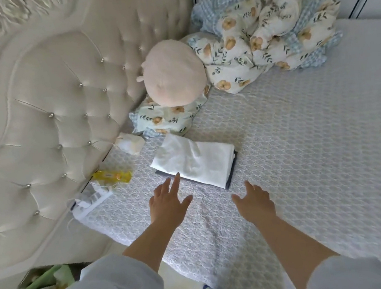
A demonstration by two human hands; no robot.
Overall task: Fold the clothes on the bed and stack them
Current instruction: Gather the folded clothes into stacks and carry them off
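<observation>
A folded white garment [194,161] lies on the bed [315,142] on top of a folded dark blue piece [233,171], of which only the edges show. My left hand [168,200] hovers just in front of the stack with straight, spread fingers, its fingertips close to the white garment's near edge. To the right and a little nearer to me, my right hand [255,202] is held out above the bedspread, fingers relaxed and empty. Neither hand holds anything.
A tufted cream headboard [58,116] runs along the left. Beside it lie a yellow packet [113,176], a white power strip [91,200] and a tissue pack [130,145]. A pink plush [173,73] rests on a floral pillow [165,121]; a bunched floral quilt [264,33] fills the far corner.
</observation>
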